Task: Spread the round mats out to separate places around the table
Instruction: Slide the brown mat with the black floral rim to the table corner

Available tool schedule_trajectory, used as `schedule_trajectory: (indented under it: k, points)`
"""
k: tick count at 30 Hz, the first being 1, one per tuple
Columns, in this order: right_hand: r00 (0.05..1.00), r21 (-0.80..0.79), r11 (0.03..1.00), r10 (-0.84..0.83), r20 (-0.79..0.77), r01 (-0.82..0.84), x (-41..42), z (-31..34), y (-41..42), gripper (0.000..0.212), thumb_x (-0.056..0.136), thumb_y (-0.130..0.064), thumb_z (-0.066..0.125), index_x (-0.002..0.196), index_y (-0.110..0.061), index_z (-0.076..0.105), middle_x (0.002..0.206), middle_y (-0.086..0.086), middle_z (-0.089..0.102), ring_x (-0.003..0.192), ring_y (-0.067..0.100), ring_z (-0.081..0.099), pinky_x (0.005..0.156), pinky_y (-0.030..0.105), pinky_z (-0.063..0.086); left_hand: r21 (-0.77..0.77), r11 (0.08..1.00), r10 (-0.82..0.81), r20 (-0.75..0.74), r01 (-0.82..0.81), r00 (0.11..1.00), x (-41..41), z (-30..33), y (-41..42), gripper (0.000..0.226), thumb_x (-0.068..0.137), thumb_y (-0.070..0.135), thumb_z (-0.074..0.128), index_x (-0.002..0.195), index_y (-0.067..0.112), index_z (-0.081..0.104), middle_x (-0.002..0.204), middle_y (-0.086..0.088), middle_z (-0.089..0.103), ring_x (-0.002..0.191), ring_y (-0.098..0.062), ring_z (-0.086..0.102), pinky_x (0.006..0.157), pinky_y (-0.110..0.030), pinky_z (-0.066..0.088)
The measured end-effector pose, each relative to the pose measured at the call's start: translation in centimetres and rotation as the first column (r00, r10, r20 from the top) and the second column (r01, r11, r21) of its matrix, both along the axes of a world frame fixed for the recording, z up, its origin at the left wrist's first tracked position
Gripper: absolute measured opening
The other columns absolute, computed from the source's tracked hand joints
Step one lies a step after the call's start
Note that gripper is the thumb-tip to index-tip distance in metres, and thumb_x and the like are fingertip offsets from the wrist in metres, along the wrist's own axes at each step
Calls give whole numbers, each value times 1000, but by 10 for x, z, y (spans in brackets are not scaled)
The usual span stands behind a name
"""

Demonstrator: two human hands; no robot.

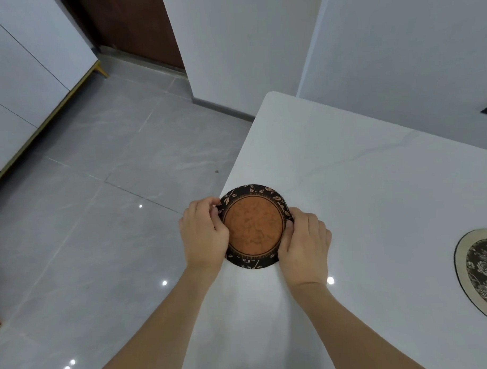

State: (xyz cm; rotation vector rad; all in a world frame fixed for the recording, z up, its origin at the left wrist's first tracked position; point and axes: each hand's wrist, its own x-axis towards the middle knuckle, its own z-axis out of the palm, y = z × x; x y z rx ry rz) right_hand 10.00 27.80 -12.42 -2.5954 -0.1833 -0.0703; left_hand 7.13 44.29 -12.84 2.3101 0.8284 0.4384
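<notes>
A round mat (254,225) with an orange centre and a black leaf-patterned border lies near the left edge of the white table (361,180). My left hand (204,235) grips its left rim, fingers curled over the edge. My right hand (305,243) holds its right rim, thumb pressed on the border. A second edge peeks out at the mat's upper right, so more than one mat may be stacked there. Another round mat (483,272), cream-rimmed with a dark floral centre, lies flat at the right, partly cut off by the frame.
The table's left edge runs diagonally beside the orange mat, with grey tiled floor (112,189) below it. White cabinets (18,90) stand at the far left. A white wall and a dark doorway lie beyond the table's far corner.
</notes>
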Motion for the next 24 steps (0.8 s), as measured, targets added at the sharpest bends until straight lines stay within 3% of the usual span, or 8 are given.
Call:
schedule_trajectory:
  k: [5,14,24]
  points:
    - [1000,39,999,0,-15,0,0,-2,-3,29,96,-15,40,121,-18,54,102,0,58,91,21,48,88,30,31,-104,994,48,29,-44,998,3,-3,1,23,87,5,50,105,16,59,91,0,63,83,-24,61,82,-50,51]
    - [1000,46,999,-9,2,9,0,-3,-3,29,95,-15,41,121,-17,55,104,2,59,92,23,50,89,33,33,-49,997,64,54,-62,996,2,-3,-1,26,89,8,50,112,15,60,91,1,65,85,-22,62,84,-49,51]
    - [998,1,1000,-22,51,22,1,-9,-2,28,93,-13,46,120,-14,55,106,6,58,93,26,49,86,36,34,134,991,21,-5,-20,1000,3,0,-4,25,87,2,50,106,12,61,98,-6,66,90,-27,61,86,-40,43]
